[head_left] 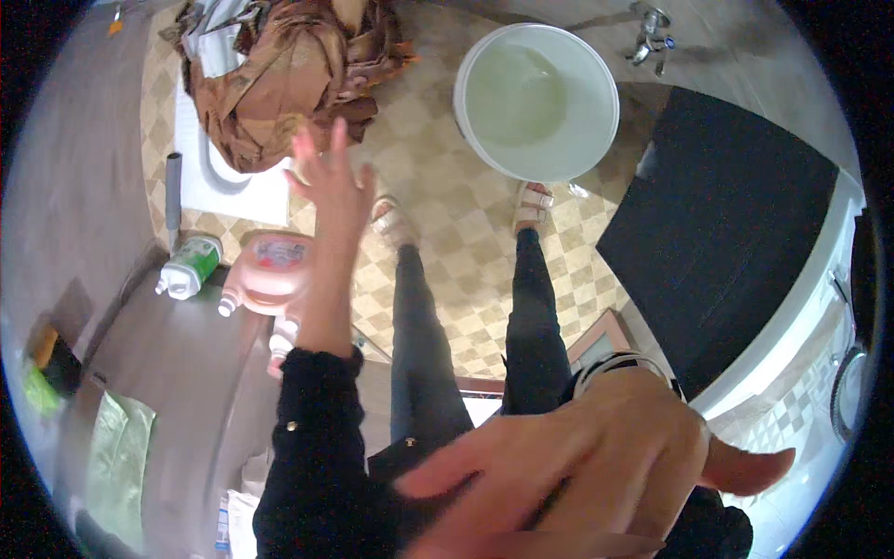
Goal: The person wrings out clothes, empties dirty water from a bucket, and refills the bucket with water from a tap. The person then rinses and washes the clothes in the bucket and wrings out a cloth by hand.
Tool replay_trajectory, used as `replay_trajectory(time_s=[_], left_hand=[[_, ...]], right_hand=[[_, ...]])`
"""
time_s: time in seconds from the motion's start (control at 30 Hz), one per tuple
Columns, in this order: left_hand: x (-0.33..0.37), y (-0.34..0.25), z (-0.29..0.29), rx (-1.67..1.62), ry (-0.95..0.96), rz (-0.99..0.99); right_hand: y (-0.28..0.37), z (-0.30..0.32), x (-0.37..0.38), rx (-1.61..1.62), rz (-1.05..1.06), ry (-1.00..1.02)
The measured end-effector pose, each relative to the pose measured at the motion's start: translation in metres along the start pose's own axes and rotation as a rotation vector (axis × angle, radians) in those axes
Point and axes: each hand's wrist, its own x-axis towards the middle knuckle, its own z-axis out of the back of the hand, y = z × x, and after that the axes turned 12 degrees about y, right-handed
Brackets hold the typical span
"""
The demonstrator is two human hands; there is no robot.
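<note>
My left hand (333, 182) reaches forward with its fingers spread and slightly blurred, and holds nothing. It is just on the near side of a heap of brown fabric (289, 88); whether a fingertip touches the cloth I cannot tell. Large in the lower foreground, my right hand (587, 456) has its fingers apart and its thumb out to the right, with nothing visible in it. A light band (615, 363) circles that wrist. Ahead and to the right, a white bucket (463, 112) stands on the floor with pale greenish liquid inside.
The heap partly covers a white squat toilet (196, 191). Left of my legs stand a pink jug (265, 277) and a white-and-green bottle (193, 265). A tap (650, 42) is on the wall beyond the bucket. A black panel (726, 224) lies to the right; a light-green cloth (121, 456) hangs lower left.
</note>
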Motion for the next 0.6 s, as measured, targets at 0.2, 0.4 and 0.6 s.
replay_trajectory(time_s=[0.2,0.4,0.6], left_hand=[[-0.050,-0.033,-0.029,-0.375,0.140,-0.022],[-0.044,-0.081,-0.079,-0.734,0.182,0.025],[-0.064,-0.084,-0.095,-0.654,0.417,0.144]], right_hand=[[-0.007,0.096,0.016,0.164,0.154,0.640],[-0.074,0.288,-0.040,-0.500,-0.330,-0.863],[-0.136,0.411,-0.049,0.017,-0.404,-1.114]])
